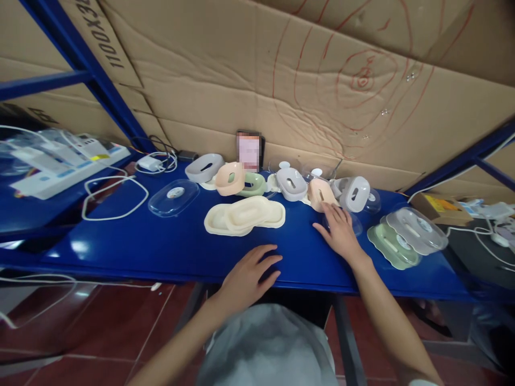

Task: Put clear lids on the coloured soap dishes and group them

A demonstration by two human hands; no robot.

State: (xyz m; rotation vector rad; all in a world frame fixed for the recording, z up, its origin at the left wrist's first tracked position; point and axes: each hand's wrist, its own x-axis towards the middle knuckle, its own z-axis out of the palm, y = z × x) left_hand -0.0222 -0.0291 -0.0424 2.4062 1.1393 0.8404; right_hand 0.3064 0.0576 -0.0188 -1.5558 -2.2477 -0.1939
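Note:
My left hand [251,276] hovers around the front edge of the blue table, fingers apart and holding nothing. Just beyond it lie several overlapping cream oval trays [245,214]. With thumb spread wide, my right hand [340,230] reaches over the table; its fingertips are at the near edge of a peach slotted oval dish [321,192], and I cannot tell whether they touch. Partly under that hand is a clear lid [354,224]. Beside the peach dish are a lilac-grey slotted dish [291,184] to the left and another grey dish [356,194] to the right.
Farther left are a grey dish [204,168], a peach dish [230,179], a green dish [254,184] and a clear lid [174,197]. Lidded grey [418,230] and green [392,246] boxes overlap at right. A device with a screen [249,151] leans on cardboard; power strips [72,166] lie left.

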